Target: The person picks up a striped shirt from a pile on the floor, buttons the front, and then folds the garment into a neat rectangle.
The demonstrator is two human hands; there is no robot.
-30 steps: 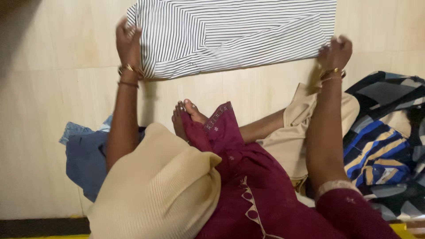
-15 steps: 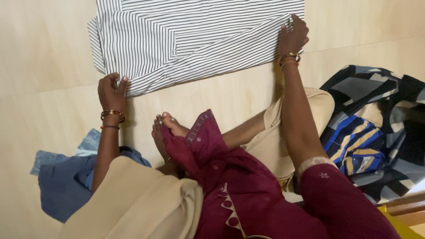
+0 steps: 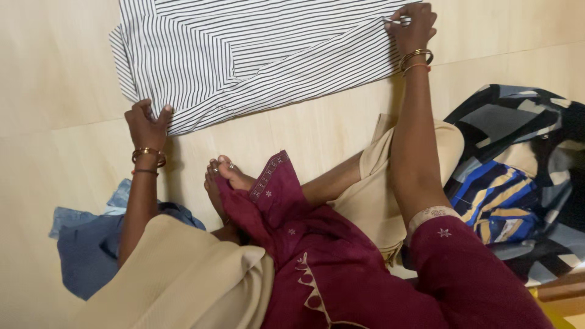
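One striped garment (image 3: 256,55), black-and-white, lies flat on the pale tiled floor (image 3: 55,79) at the top of the head view, partly folded, with one folded flap across it. Its far edge runs out of frame.

We have two hands on it. Left hand (image 3: 146,125) sits at the near-left corner, fingers curled and pinching the cloth edge. Right hand (image 3: 413,27) sits at the right edge, fingers closed on that edge. The two hands are well apart, one at each end of the near hem.

Bangles: two visible on the left wrist (image 3: 146,159), two on the right wrist (image 3: 415,59).

Below the garment: our two bare feet (image 3: 222,176) together on the floor, just beside the maroon tunic (image 3: 329,262) hem. Beige trousers (image 3: 378,195) cover the legs.

Other cloth: one blue denim piece (image 3: 85,244) on the floor left of us, one patterned blue, black and yellow pile (image 3: 518,183) on the right. One beige knit cloth (image 3: 183,286) lies over our left side.
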